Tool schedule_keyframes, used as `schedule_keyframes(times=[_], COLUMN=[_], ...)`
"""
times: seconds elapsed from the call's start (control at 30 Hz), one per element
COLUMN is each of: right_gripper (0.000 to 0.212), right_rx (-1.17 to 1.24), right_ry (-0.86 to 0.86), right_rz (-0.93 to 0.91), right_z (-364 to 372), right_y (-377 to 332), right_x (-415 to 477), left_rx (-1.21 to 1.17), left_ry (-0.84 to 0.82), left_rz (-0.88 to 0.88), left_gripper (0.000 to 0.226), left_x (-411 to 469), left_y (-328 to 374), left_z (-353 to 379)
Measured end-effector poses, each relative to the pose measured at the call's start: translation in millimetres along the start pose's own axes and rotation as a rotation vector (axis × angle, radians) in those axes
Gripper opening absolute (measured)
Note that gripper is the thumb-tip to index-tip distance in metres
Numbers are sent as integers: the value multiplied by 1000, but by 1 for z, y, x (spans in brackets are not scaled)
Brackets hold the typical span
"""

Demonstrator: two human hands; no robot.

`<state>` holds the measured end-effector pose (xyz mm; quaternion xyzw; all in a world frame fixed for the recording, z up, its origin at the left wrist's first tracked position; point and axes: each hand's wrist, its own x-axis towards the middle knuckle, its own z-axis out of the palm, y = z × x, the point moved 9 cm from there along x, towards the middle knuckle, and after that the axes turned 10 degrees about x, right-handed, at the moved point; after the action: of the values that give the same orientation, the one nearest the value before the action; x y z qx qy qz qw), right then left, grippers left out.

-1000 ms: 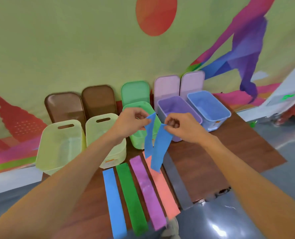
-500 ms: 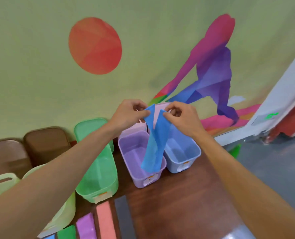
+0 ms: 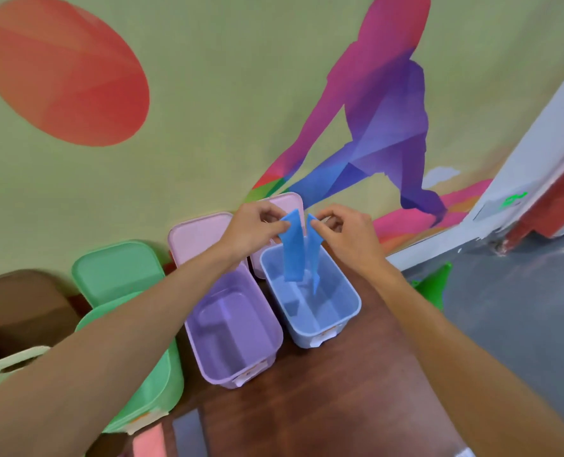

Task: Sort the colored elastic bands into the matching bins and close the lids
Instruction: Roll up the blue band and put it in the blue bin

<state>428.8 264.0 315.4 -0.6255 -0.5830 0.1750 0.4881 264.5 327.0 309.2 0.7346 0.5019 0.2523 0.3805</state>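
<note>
Blue elastic band [image 3: 293, 249] hangs in two flat, smooth strips over the blue bin [image 3: 326, 311], its lower ends dipping inside. Both forearms reach forward. The left hand [image 3: 252, 230] pinches one top end between thumb and fingers, and the right hand [image 3: 344, 234] pinches the other. Whether the strips join lower down is unclear.

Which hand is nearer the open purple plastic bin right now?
Left. The left hand pinches the blue elastic band near the far right corner of the purple plastic bin; the right hand pinches its other side farther right, above the light blue plastic bin.
</note>
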Motion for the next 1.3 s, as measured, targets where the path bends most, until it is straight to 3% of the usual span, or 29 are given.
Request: schedule_keyframes(times=[0.27, 0.5, 0.63, 0.9, 1.17, 1.3], right_gripper=[9, 19, 22, 14, 13, 14], right_rx=[-131, -199, -214, -199, -112, -79], right_ry=[-122, -188, -211, -319, -659, -808], right_rz=[258, 421, 496, 401, 238, 151], right_z=[27, 42, 45, 90, 202, 267], right_y=[101, 134, 139, 91, -6, -57], right_x=[-29, -53, -67, -97, -169, -212], left_rx=[100, 45, 26, 32, 143, 120], left_ry=[-71, -152, -172, -138, 146, 183], left_rz=[-182, -297, -267, -249, -233, -300], left_gripper=[11, 19, 20, 20, 12, 8], left_x=[9, -6, -28, -105, -206, -275], left_y=[-85, -121, -123, -154, -200, -238], left_z=[74, 99, 90, 31, -85, -131])
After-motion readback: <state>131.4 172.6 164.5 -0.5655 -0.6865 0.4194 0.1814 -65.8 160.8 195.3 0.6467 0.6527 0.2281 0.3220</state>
